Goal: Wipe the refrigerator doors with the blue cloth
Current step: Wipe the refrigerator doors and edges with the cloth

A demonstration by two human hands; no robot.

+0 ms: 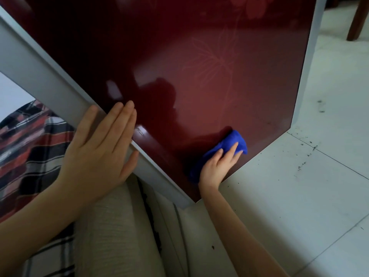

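The refrigerator door (199, 66) is glossy dark red with a faint flower pattern and a grey side edge. A bunched blue cloth (229, 144) is pressed against the door near its bottom corner, under my right hand (217, 166), whose fingers lie flat over it. My left hand (99, 148) rests flat and spread on the door's grey left edge, fingertips on the red panel, holding nothing.
White floor tiles (299, 186) with dark specks lie to the right. A wooden chair leg (357, 19) stands at the top right. A striped red, black and white fabric (26, 144) is on the left. My beige-clad knee (115, 226) is below the door.
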